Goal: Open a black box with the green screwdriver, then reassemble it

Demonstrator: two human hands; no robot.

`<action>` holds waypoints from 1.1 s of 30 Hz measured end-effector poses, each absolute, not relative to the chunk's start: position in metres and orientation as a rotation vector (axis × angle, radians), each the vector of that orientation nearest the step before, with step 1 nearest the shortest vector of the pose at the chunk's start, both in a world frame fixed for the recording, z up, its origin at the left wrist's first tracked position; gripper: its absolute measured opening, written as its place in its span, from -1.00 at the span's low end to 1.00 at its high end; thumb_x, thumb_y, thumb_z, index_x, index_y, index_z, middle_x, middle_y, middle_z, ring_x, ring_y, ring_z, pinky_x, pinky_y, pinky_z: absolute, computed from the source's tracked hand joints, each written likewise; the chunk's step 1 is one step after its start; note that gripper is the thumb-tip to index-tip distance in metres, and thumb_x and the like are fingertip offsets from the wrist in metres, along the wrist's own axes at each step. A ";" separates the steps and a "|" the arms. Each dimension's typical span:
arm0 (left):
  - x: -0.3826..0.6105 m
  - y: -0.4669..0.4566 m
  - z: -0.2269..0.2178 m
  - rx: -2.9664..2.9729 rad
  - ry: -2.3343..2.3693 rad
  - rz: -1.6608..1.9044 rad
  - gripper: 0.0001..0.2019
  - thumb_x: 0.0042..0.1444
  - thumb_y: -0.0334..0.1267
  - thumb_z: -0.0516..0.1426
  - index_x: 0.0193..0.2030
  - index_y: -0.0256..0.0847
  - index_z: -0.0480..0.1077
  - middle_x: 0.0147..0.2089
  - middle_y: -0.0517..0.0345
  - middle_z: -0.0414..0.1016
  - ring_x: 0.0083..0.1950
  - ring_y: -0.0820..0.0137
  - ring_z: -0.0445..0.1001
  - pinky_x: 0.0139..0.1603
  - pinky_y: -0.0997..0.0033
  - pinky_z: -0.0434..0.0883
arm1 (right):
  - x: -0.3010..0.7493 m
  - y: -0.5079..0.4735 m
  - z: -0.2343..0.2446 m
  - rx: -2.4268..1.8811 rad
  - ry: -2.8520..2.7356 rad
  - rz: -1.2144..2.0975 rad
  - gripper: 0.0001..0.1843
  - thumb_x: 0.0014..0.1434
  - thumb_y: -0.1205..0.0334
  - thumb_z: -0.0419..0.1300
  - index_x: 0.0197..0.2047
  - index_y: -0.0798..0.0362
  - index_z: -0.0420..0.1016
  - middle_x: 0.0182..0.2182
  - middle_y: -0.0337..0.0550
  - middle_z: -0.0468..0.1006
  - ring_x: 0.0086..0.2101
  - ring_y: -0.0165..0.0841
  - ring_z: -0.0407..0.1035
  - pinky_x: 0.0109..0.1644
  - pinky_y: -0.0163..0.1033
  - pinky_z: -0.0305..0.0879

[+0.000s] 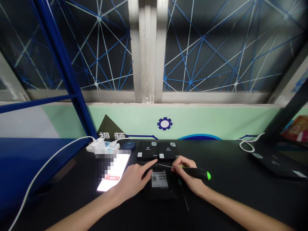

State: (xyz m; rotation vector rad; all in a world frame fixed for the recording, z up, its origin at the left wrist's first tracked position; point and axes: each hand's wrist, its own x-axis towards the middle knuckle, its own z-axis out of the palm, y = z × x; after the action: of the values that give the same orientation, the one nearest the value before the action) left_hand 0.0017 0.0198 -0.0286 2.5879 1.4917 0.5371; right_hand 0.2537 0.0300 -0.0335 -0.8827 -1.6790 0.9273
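My right hand [189, 175] is closed around a screwdriver [197, 172] with a black and green handle. Its thin shaft points left, the tip just above a black box-shaped device [161, 194] with a white printed label. My left hand [135, 179] is open with its index finger stretched toward that tip, and its thumb rests by the device's left edge. It is too small to tell whether a screw sits at the tip. Partly under my right hand lies a second screwdriver [184, 196], its shaft pointing toward me.
Two flat black boxes [147, 150] with stickers lie side by side behind the device. A lit phone [116, 170] is at left, near a white power strip [103, 147] with cables and a dark mouse [129, 145]. Another black device [279, 165] and a white cable [247, 147] are at right.
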 end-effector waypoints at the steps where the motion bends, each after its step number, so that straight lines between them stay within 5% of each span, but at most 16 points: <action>1: 0.002 0.020 -0.029 2.585 1.494 0.539 -0.55 0.40 -0.11 -0.12 0.38 0.04 0.16 -0.64 0.38 0.21 -0.61 0.45 0.25 -0.45 0.52 0.15 | 0.253 0.029 -0.033 -0.891 -1.704 0.927 -0.69 0.27 0.08 0.19 -0.45 0.07 0.36 -0.51 -0.22 0.43 -0.50 -0.41 0.27 -0.42 -0.30 0.18; 8: 0.003 0.019 -0.025 2.531 1.465 0.542 -0.59 0.38 -0.11 -0.10 0.29 0.00 0.31 -0.64 0.36 0.28 -0.63 0.49 0.25 -0.48 0.54 0.15 | 0.253 0.028 -0.032 -0.914 -1.794 0.877 -0.73 0.24 0.11 0.22 -0.43 0.07 0.42 -0.46 -0.15 0.51 -0.45 -0.37 0.35 -0.39 -0.29 0.24; 16: 0.003 0.018 -0.023 2.524 1.528 0.512 -0.59 0.38 -0.08 -0.11 0.27 0.00 0.33 -0.60 0.30 0.35 -0.57 0.43 0.36 -0.43 0.50 0.25 | 0.255 0.026 -0.027 -0.930 -1.796 0.840 -0.71 0.24 0.07 0.20 -0.44 0.06 0.43 -0.50 -0.17 0.48 -0.48 -0.37 0.32 -0.44 -0.29 0.23; 23: 0.004 0.021 -0.028 2.536 1.593 0.471 -0.53 0.37 -0.06 -0.10 0.37 -0.06 0.13 -0.57 0.31 0.36 -0.52 0.36 0.43 -0.40 0.47 0.28 | 0.254 0.027 -0.029 -0.942 -1.751 0.860 -0.75 0.22 0.09 0.23 -0.41 0.06 0.43 -0.53 -0.21 0.44 -0.53 -0.40 0.26 -0.46 -0.30 0.18; 33: 0.004 0.019 -0.023 2.543 1.541 0.477 -0.59 0.39 -0.08 -0.11 0.30 0.03 0.29 -0.61 0.31 0.36 -0.58 0.41 0.38 -0.43 0.51 0.24 | 0.255 0.026 -0.027 -0.880 -1.851 0.819 -0.75 0.20 0.12 0.25 -0.44 0.07 0.47 -0.49 -0.16 0.52 -0.49 -0.36 0.36 -0.41 -0.28 0.26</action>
State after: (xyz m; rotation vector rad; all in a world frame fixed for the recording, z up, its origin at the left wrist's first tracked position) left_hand 0.0039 0.0186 -0.0233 2.5434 1.5406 0.4771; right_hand 0.2546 0.0261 -0.0271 -0.8800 -1.8513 0.8188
